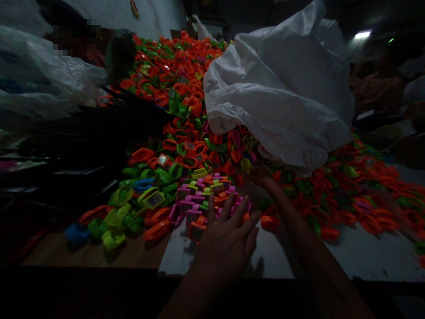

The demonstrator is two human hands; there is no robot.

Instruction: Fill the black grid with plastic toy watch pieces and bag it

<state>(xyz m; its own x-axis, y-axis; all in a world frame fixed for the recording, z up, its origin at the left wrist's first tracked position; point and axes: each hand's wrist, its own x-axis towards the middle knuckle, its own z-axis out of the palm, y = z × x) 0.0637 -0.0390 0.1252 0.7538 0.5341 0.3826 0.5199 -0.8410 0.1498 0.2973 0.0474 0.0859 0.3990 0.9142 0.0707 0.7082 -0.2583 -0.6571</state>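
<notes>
My left hand (229, 235) lies palm down, fingers spread, over the near edge of a tight cluster of plastic toy watches (191, 201). These are mostly pink, with some yellow, orange and green ones, on a pale board (177, 257). Farther forward, my right hand (262, 177) reaches to the foot of a large heap of mixed toy watches (189, 106), below a white plastic bag (282, 93). The right fingers are dark and blurred, so their grip is unclear. One loose orange watch (269, 221) sits just right of the cluster.
Loose green, yellow, blue and orange watches (126, 212) lie left of the cluster. Dark stacked sheets (89, 128) and clear plastic wrapping (43, 71) rise at left. More orange watches (368, 208) spread rightward. The table's front edge (99, 266) runs close by. People are at both sides.
</notes>
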